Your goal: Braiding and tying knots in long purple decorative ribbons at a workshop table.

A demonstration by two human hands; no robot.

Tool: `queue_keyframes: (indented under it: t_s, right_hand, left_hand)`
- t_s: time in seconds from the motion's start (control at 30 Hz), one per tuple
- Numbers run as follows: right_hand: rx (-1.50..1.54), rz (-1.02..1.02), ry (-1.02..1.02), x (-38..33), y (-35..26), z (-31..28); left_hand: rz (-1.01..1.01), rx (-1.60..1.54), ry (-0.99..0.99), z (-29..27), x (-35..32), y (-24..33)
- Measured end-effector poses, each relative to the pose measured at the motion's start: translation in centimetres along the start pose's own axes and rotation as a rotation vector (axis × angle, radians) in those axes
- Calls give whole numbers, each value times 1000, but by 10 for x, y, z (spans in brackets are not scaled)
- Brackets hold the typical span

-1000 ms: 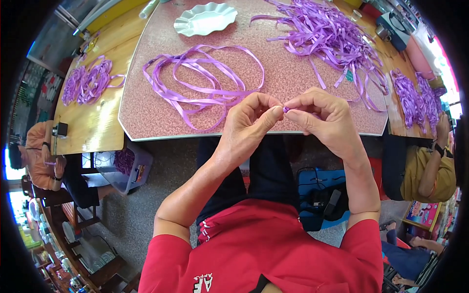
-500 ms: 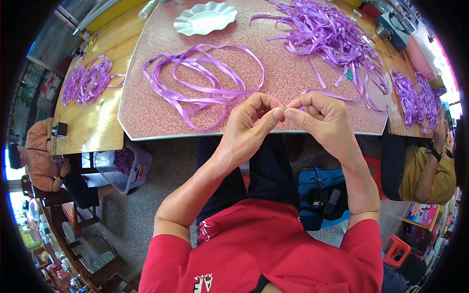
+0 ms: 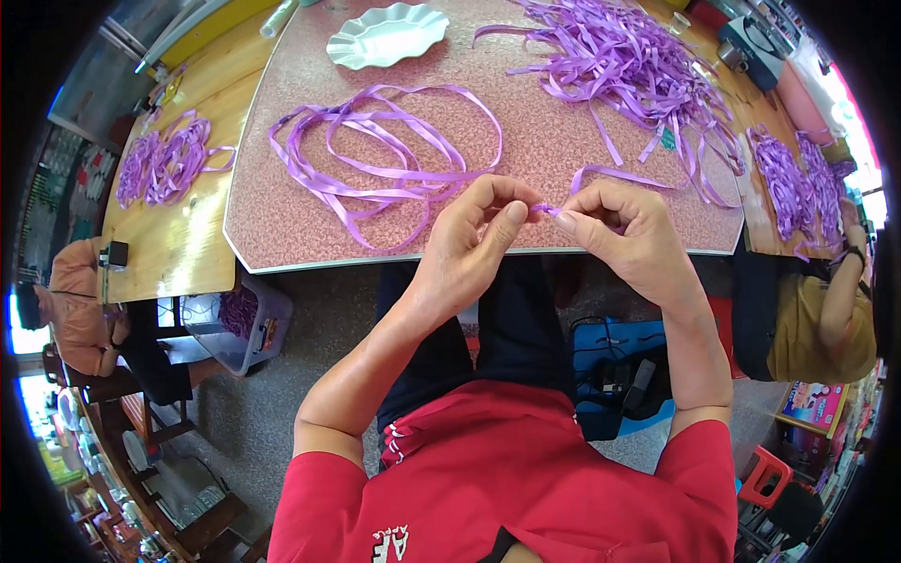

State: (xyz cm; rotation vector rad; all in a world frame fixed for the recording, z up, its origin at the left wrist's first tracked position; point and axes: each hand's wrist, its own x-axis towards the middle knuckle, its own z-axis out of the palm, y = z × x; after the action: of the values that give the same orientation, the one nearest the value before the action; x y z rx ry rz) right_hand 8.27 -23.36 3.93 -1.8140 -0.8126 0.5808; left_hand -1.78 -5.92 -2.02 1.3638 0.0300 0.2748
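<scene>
The step in hand looks like working a small twist or knot in purple ribbon (image 3: 549, 210), held above the near edge of the pink bench (image 3: 544, 141). Left hand (image 3: 472, 241) and right hand (image 3: 632, 235) each have a fingertip grip pinched on it, between the loose loops (image 3: 432, 175) at left and the tangled pile (image 3: 629, 70) at far right; the next move seems to call for steady pressure from both sides.

Along the front of the pink table (image 3: 549, 141), left hand (image 3: 476, 239) and right hand (image 3: 627, 233) pinch purple ribbon (image 3: 548, 211) (bunched there). A white dish (image 3: 388, 38) sits toward the table's back.
</scene>
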Motion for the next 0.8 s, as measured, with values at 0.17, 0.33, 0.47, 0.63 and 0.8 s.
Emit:
queue_keyframes:
  t_s: [0.17,0.33,0.47,0.63,0.8]
  right_hand:
    - [-122,-51,14,-1,-5,-2]
    - [-146,-101,-34,-1,-12,-6]
    - [-169,-220,-44,-3,-7,-6]
    - [-150,-341,-67,0,0,5]
    - [-77,-413,-79,1,10,19]
  left_hand:
    - [480,683,-60,-2,7,19]
    - [805,1165,-131,-5,17,23]
    - [747,1119,-200,-14,11,33]
    - [518,801,-193,-26,-8,33]
    - [110,420,-148,-37,-26,28]
